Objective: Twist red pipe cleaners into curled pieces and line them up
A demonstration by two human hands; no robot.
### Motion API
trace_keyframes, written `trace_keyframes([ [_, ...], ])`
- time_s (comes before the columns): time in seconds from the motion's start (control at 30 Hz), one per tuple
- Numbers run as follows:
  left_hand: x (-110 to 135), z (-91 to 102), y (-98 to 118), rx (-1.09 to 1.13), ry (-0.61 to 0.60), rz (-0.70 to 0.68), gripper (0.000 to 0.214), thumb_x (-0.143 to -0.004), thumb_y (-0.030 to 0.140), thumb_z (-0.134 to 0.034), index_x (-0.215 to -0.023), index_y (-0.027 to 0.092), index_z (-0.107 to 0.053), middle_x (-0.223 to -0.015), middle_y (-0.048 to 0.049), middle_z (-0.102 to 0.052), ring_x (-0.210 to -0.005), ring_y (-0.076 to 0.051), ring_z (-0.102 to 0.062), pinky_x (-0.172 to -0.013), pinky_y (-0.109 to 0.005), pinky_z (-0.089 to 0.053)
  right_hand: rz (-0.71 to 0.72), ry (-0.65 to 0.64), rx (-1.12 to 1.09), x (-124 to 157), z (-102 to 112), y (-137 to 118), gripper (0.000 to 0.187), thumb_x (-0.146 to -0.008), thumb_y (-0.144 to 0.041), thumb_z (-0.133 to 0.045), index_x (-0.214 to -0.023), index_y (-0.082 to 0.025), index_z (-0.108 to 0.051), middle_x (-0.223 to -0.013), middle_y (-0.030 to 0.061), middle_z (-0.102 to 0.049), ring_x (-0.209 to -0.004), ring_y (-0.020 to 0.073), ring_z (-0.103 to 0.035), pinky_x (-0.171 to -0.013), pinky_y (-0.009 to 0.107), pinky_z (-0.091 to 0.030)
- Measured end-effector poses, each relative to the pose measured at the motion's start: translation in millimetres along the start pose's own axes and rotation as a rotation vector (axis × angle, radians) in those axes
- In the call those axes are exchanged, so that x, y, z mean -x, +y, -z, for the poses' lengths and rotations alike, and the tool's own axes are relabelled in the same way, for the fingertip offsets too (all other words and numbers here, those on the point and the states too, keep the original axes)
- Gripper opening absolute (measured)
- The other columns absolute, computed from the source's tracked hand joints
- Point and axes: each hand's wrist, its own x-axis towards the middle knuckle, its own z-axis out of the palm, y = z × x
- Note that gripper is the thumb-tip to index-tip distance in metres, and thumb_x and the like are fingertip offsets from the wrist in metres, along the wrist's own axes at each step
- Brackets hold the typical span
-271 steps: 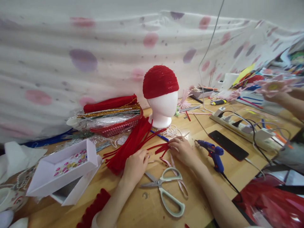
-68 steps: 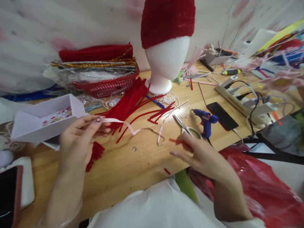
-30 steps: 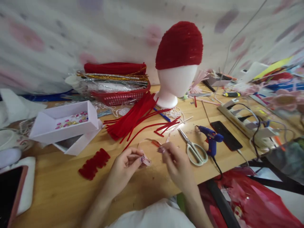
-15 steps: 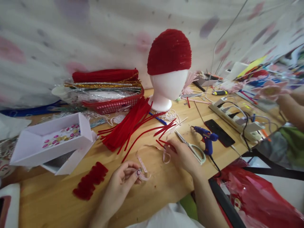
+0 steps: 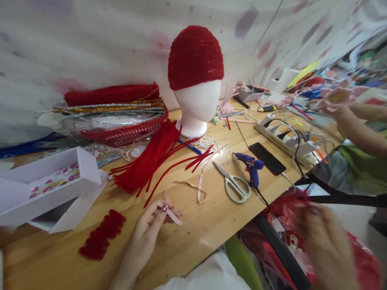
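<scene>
My left hand [image 5: 148,229] is closed on a pale pink tape measure [image 5: 173,217], pinched between thumb and fingers low over the wooden table. The rest of the tape lies in a loop near the scissors [image 5: 237,188]. My right hand [image 5: 325,241] is off to the right above a red plastic bag, smeared by motion. Its fingers look pinched on a thin red pipe cleaner piece [image 5: 306,198]. Red pipe cleaners [image 5: 151,161] lie in a bundle mid-table, with short cut pieces [image 5: 199,158] beside them. A scalloped red fuzzy piece [image 5: 102,234] lies left of my left hand.
A white foam head [image 5: 198,102] wears a red cap [image 5: 196,58] at the back. Around it are a red basket [image 5: 133,135], a white box [image 5: 87,171] of gems, a blue glue gun [image 5: 250,165], a phone [image 5: 267,158] and a power strip [image 5: 281,141]. Another person's arm [image 5: 359,129] holds a pink flower.
My right hand has left the tape and swung right, past the table edge, with the red piece. My left hand keeps the tape. The view has shifted rightward.
</scene>
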Motion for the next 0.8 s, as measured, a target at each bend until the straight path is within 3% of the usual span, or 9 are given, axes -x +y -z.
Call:
trace_keyframes([
  [0.03,-0.2,-2.8,1.0,0.033,-0.007,0.001,0.035,-0.083,0.053,-0.063,-0.09,0.019,-0.066,-0.089,-0.0078,-0.076,-0.084,-0.023,-0.071,-0.083,-0.034,-0.055,0.032,-0.003,-0.108,5.4,-21.6,-31.0,0.028,-0.095,-0.049,-0.043,-0.104,-0.028,-0.059,-0.089,0.0126,-0.066,-0.071,0.0259,-0.062,-0.057,0.038,-0.048],
  [0.1,-0.1,-7.6,0.9,0.088,-0.007,-0.014,0.034,-0.082,0.05,-0.064,-0.088,0.017,-0.07,-0.091,-0.009,-0.076,-0.083,-0.022,-0.071,-0.084,-0.033,-0.055,0.242,-0.329,-0.339,17.0,-62.2,-88.1,0.021,-0.098,-0.039,-0.043,-0.094,-0.026,-0.059,-0.08,0.0065,-0.064,-0.066,0.0201,-0.059,-0.057,0.032,-0.048],
  [0.13,0.3,-9.2,0.4,0.104,0.006,-0.029,0.033,-0.082,0.048,-0.065,-0.088,0.016,-0.071,-0.093,-0.0093,-0.076,-0.082,-0.022,-0.071,-0.083,-0.032,-0.056,0.361,-0.501,-0.423,22.3,-78.8,-110.7,0.019,-0.098,-0.033,-0.044,-0.091,-0.025,-0.059,-0.085,0.0063,-0.064,-0.075,0.0198,-0.062,-0.066,0.032,-0.05],
  [0.23,3.3,-9.9,2.2,0.122,0.098,-0.07,0.031,-0.079,0.042,-0.07,-0.097,0.016,-0.074,-0.099,-0.0088,-0.076,-0.081,-0.02,-0.071,-0.077,-0.029,-0.058,0.507,-0.67,-0.538,32.1,-109.5,-147.2,0.014,-0.097,-0.025,-0.047,-0.089,-0.023,-0.058,-0.118,0.0088,-0.061,-0.113,0.0237,-0.056,-0.095,0.037,-0.045],
  [0.3,6.4,-8.3,7.5,0.116,0.173,-0.097,0.031,-0.077,0.038,-0.072,-0.101,0.017,-0.074,-0.098,-0.0079,-0.077,-0.081,-0.02,-0.072,-0.075,-0.027,-0.059,0.509,-0.738,-0.563,32.7,-117.3,-151.4,0.014,-0.097,-0.024,-0.047,-0.091,-0.023,-0.059,-0.119,0.0085,-0.061,-0.114,0.0227,-0.056,-0.095,0.036,-0.044],
  [0.4,9.9,-6.3,18.0,0.084,0.219,-0.148,0.025,-0.079,0.032,-0.069,-0.099,0.017,-0.075,-0.095,-0.0074,-0.078,-0.083,-0.02,-0.073,-0.076,-0.026,-0.059,0.455,-0.807,-0.555,30.1,-119.4,-147.8,0.018,-0.099,-0.027,-0.045,-0.089,-0.021,-0.06,-0.093,0.0056,-0.067,-0.086,0.018,-0.063,-0.078,0.029,-0.047],
  [0.47,10.6,-6.2,22.8,0.075,0.187,-0.167,0.023,-0.082,0.03,-0.066,-0.099,0.018,-0.075,-0.096,-0.0076,-0.078,-0.083,-0.02,-0.074,-0.077,-0.026,-0.06,0.415,-0.801,-0.544,29.1,-118.5,-146.1,0.022,-0.099,-0.028,-0.044,-0.085,-0.02,-0.059,-0.083,0.0038,-0.067,-0.075,0.0161,-0.062,-0.07,0.026,-0.046],
  [0.8,12.2,-6.0,22.0,0.138,0.05,-0.159,0.024,-0.084,0.024,-0.064,-0.107,0.022,-0.073,-0.106,-0.0053,-0.076,-0.095,-0.02,-0.072,-0.086,-0.026,-0.058,0.417,-0.737,-0.476,28.7,-120.2,-147.8,0.022,-0.098,-0.025,-0.044,-0.079,-0.02,-0.054,-0.073,0.0008,-0.06,-0.067,0.0141,-0.057,-0.06,0.022,-0.042],
])
